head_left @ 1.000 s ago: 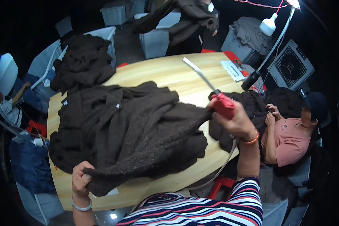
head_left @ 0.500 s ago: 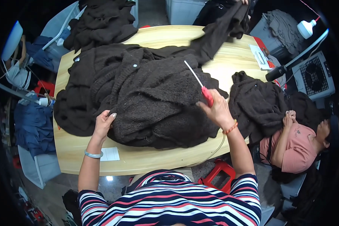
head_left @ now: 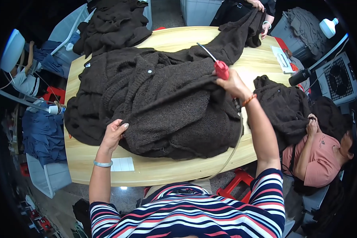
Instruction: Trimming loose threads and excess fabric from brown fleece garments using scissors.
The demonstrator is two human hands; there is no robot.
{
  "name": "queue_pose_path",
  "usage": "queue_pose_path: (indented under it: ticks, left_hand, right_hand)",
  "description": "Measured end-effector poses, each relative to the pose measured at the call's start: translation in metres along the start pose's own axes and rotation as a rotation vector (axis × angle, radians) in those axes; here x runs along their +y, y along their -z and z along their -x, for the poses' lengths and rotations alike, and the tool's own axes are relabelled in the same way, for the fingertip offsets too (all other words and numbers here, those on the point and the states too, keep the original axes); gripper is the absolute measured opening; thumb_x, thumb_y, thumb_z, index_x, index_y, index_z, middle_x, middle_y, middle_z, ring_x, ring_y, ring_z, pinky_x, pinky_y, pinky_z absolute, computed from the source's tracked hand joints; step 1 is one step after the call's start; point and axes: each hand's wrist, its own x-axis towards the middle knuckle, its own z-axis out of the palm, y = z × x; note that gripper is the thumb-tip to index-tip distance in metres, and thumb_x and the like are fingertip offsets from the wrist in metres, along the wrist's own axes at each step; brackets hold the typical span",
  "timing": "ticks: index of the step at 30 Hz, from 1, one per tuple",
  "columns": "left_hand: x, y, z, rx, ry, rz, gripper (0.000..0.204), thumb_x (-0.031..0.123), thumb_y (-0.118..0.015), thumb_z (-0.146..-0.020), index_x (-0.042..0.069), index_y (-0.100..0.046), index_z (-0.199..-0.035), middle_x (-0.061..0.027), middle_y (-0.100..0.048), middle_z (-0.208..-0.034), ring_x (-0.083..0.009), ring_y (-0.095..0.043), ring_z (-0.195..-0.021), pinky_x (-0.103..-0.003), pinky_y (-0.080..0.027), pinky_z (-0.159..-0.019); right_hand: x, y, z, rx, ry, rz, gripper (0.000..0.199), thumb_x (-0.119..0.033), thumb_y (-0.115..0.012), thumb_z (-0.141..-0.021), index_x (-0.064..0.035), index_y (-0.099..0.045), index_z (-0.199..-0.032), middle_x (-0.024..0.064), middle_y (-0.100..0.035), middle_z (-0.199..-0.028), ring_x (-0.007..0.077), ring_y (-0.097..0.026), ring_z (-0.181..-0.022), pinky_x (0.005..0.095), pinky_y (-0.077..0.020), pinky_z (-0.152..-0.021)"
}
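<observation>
A dark brown knitted sweater [head_left: 174, 119] lies bunched over other dark knits in front of me. With thumb and fingers my left hand [head_left: 116, 133] pinches its near left edge. My right hand [head_left: 235, 84] is closed around a red air blow gun [head_left: 222, 70], whose thin metal nozzle points up and left. The same hand grips a fold of the sweater, so the cloth is pulled into a taut ridge between my hands. From beneath the right hand a pale hose [head_left: 235, 146] runs down past the table's near edge.
The wooden table [head_left: 162, 174] carries a white paper [head_left: 123, 164]. At the far side a co-worker's hands hold dark knitwear [head_left: 248, 27]. To the right, a person in pink handles another dark knit [head_left: 283, 107]. Bins of blue cloth [head_left: 43, 135] stand left; a red stool [head_left: 236, 184] stands near.
My right hand has taken hold of the sweater and lifted a fold, still keeping the blow gun. The far co-worker's dark knitwear has come down lower, and both their hands now show.
</observation>
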Motion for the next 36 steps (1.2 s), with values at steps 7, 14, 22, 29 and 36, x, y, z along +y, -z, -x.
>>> queue_pose_path:
  ticks: [7, 14, 22, 29, 36]
  left_hand:
    - [-0.001, 0.02, -0.006, -0.064, 0.033, -0.167, 0.011, 0.013, -0.071, -0.09, 0.01, -0.061, -0.094, 0.0072, -0.061, -0.08, -0.0001, -0.053, -0.068, -0.017, -0.042, -0.059]
    - [0.011, 0.013, -0.011, 0.019, -0.135, -0.527, 0.013, 0.006, -0.07, -0.088, 0.003, -0.062, -0.098, 0.0042, -0.059, -0.081, -0.002, -0.051, -0.068, -0.019, -0.045, -0.062]
    - [0.075, -0.095, -0.065, -0.222, -0.134, -0.305, 0.04, 0.009, -0.066, -0.091, -0.003, -0.052, -0.127, -0.0098, -0.061, -0.112, -0.0087, -0.06, -0.063, -0.02, -0.048, -0.052]
    - [0.068, -0.127, -0.125, -0.305, 0.149, -0.334, 0.049, 0.005, -0.07, -0.088, -0.011, -0.046, -0.127, -0.0099, -0.064, -0.086, -0.0124, -0.064, -0.058, -0.021, -0.053, -0.046]
    - [0.058, -0.137, -0.119, -0.261, 0.039, -0.417, 0.007, 0.002, -0.069, -0.088, -0.002, -0.063, -0.09, -0.0012, -0.061, -0.07, -0.0055, -0.058, -0.054, -0.018, -0.046, -0.045]
  right_hand:
    - [-0.02, -0.009, -0.059, 0.15, -0.043, 0.521, 0.054, -0.034, -0.081, -0.076, -0.005, -0.062, -0.118, 0.021, -0.069, -0.106, 0.0361, -0.065, -0.105, 0.0411, -0.0495, -0.093]
    - [0.016, -0.011, -0.056, 0.179, -0.175, 0.655, 0.061, -0.058, -0.072, -0.077, -0.0053, -0.061, -0.106, 0.0192, -0.07, -0.099, 0.0363, -0.067, -0.098, 0.0442, -0.0513, -0.086]
    - [-0.004, 0.03, 0.019, 0.168, -0.171, 0.432, 0.04, -0.038, -0.066, -0.09, -0.0014, -0.062, -0.106, 0.0258, -0.067, -0.089, 0.0411, -0.066, -0.088, 0.0451, -0.0501, -0.077]
    - [-0.056, -0.007, 0.097, -0.087, -0.047, 0.404, 0.037, -0.026, -0.065, -0.091, -0.0081, -0.056, -0.122, 0.0249, -0.066, -0.092, 0.0441, -0.065, -0.092, 0.0458, -0.0517, -0.076]
    - [-0.059, -0.036, 0.114, -0.23, -0.013, 0.435, 0.026, -0.025, -0.064, -0.09, -0.0065, -0.058, -0.107, 0.0241, -0.064, -0.074, 0.0448, -0.064, -0.075, 0.0526, -0.0504, -0.068]
